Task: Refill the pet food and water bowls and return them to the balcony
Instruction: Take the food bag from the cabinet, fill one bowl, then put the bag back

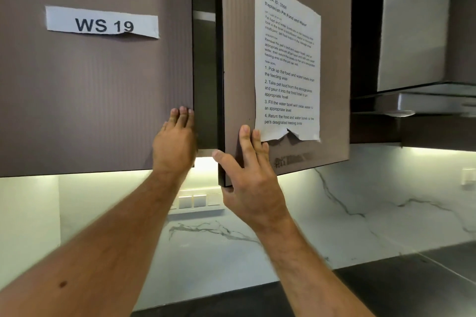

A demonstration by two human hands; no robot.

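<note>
Two brown upper cabinet doors fill the view. My left hand [176, 141] rests flat against the right edge of the left door [98, 90], fingers together, gripping nothing. My right hand [251, 175] grips the lower left corner of the right door [286, 157], thumb behind its edge and fingers on its front. That door stands partly swung out, leaving a dark gap [206, 72] into the cabinet. Nothing inside the cabinet can be made out. No bowls or pet food are in view.
A "WS 19" label [103, 23] is stuck on the left door and a printed task sheet [288, 64] on the right door. A steel range hood [422, 33] hangs at the right. Below are a marble backsplash [360, 201], wall switches [195, 201] and a dark countertop [399, 283].
</note>
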